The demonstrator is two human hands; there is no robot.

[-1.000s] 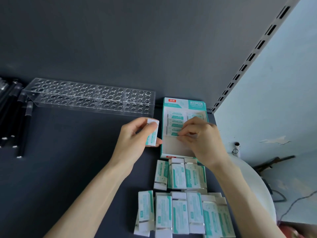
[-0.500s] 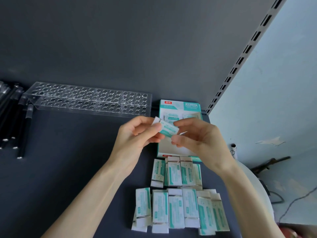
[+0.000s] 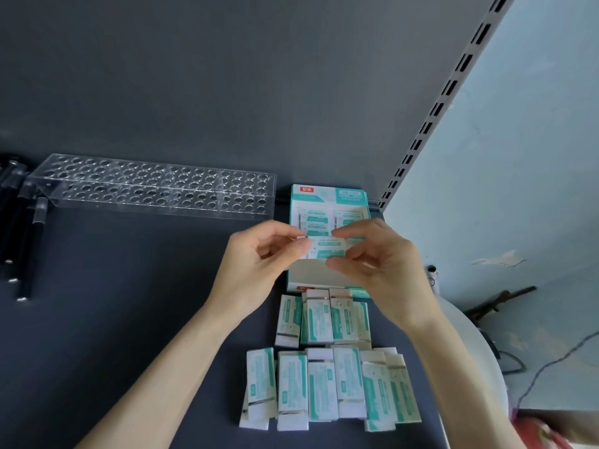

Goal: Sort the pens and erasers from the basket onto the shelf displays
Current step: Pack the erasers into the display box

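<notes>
Dark grey shelf (image 3: 129, 319) meets a matching back panel, and at its right end stands an open teal and white box (image 3: 327, 273) with a few erasers packed at the far side and its near part bare. Above that box both hands hold one eraser (image 3: 327, 249) crosswise: the left hand (image 3: 256, 270) pinches its left end and the right hand (image 3: 382, 264) pinches the right end between thumb and fingertips.

The grip is light and only at the ends, so the eraser could slip as one hand lets go, and it might drop crooked into the box or bounce out. Its paper sleeve may also slide if squeezed lengthwise.

Loose erasers (image 3: 324, 384) lie in two untidy rows just in front of the box, right under the wrists. A lowered forearm could scatter them, and those nearest the shelf's right edge might go over.

Pens (image 3: 19, 238) lie at the far left beside a clear rack (image 3: 152, 189), well apart from this.
</notes>
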